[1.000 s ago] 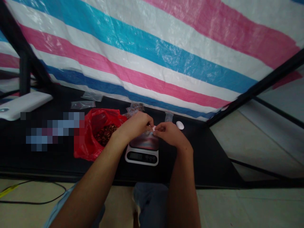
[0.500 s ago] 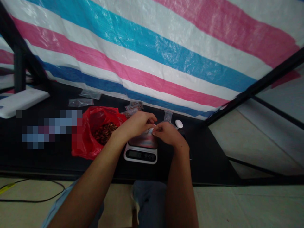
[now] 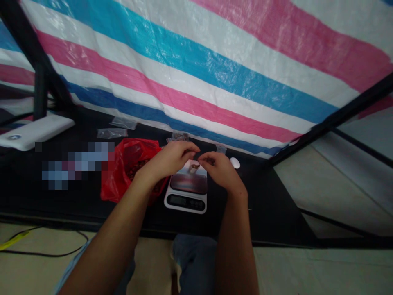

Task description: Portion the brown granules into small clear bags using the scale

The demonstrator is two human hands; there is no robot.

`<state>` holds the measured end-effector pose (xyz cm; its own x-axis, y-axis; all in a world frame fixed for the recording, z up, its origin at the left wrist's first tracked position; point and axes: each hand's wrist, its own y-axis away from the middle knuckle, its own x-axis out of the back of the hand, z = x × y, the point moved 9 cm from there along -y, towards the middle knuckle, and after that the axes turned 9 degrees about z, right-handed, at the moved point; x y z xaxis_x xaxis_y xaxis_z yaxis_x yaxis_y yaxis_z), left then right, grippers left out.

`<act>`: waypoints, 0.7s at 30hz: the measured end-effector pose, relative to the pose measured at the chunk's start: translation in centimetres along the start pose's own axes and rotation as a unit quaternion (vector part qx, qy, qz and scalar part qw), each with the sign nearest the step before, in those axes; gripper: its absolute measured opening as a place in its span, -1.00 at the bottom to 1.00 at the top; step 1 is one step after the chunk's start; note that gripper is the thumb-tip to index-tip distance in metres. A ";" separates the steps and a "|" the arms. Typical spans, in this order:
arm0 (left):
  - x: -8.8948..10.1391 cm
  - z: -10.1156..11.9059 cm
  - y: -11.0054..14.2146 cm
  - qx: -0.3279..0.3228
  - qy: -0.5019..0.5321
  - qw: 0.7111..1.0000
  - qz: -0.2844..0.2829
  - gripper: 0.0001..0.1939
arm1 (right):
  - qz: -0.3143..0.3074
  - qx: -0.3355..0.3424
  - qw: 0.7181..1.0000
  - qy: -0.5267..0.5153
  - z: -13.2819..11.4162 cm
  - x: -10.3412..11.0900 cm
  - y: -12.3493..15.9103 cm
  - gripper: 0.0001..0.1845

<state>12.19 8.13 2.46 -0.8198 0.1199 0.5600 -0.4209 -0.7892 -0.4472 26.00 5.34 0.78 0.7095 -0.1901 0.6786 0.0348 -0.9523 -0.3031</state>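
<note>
My left hand [image 3: 178,157] and my right hand [image 3: 219,166] meet above the far part of a white kitchen scale [image 3: 186,203], their fingertips pinched close together. Between them hangs what looks like a small clear plastic bag [image 3: 194,167] with a bit of something brown low in it; its top edge is hidden by my fingers. The scale's shiny metal plate mirrors the hands, and its display is too dim to read. Left of the scale, partly behind my left forearm, an open red plastic bag [image 3: 115,180] contains many brown, seed-like pieces [image 3: 138,166].
Flat clear bags [image 3: 112,133] lie along the back of the black table [image 3: 276,213]. Filled bags [image 3: 180,136] sit behind my left hand. A white oval object [image 3: 235,163] is right of my right hand. A white device [image 3: 37,131] stands far left; a striped sheet [image 3: 184,73] hangs behind.
My fingers have lifted slightly and shifted, so the small bag with its brown contents now shows beneath them. The whole view has moved a little.
</note>
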 end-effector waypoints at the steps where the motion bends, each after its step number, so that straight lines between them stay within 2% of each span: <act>1: 1.0 -0.3 0.3 0.010 -0.012 1.000 0.006 -0.70 | -0.007 -0.001 1.000 0.002 0.0 -0.3 -0.1 -0.82; 3: 2.8 -1.3 1.2 0.033 -0.048 0.998 -0.008 -0.70 | -0.014 -0.002 1.000 0.010 -0.1 -0.4 -0.1 -0.81; 7: 5.1 -4.9 4.1 0.128 -0.151 0.972 -0.123 -0.71 | 0.038 0.003 0.999 0.020 -1.5 0.6 -0.4 -0.80; 9: 5.9 -6.4 5.4 0.163 -0.185 0.955 -0.165 -0.70 | 0.032 0.010 0.999 0.000 -3.0 0.0 -0.4 -0.79; 11: 6.3 -7.3 6.3 0.183 -0.201 0.945 -0.183 -0.67 | -0.011 0.027 0.999 -0.022 -5.1 -2.0 -0.3 -0.78; 14: 6.1 -8.1 7.0 0.200 -0.211 0.936 -0.198 -0.62 | -0.111 0.068 0.991 0.017 -8.2 -6.8 0.4 -0.76; 16: 5.7 -8.5 7.3 0.206 -0.218 0.931 -0.206 -0.61 | -0.176 0.055 0.979 0.084 -8.6 -10.1 0.9 -0.81; 18: 5.3 -9.0 7.6 0.215 -0.220 0.928 -0.211 -0.63 | -0.216 0.037 0.967 0.127 -8.4 -12.5 1.2 -0.82; 21: 4.9 -9.7 7.9 0.225 -0.215 0.928 -0.206 -0.69 | -0.228 0.035 0.959 0.166 -7.9 -14.4 1.0 -0.73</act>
<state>1.07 8.31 -5.09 -0.3546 0.2921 0.8882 -0.3806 -0.9128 0.1482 10.31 5.20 -4.00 0.3466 0.1658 0.9232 0.3444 -0.9380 0.0391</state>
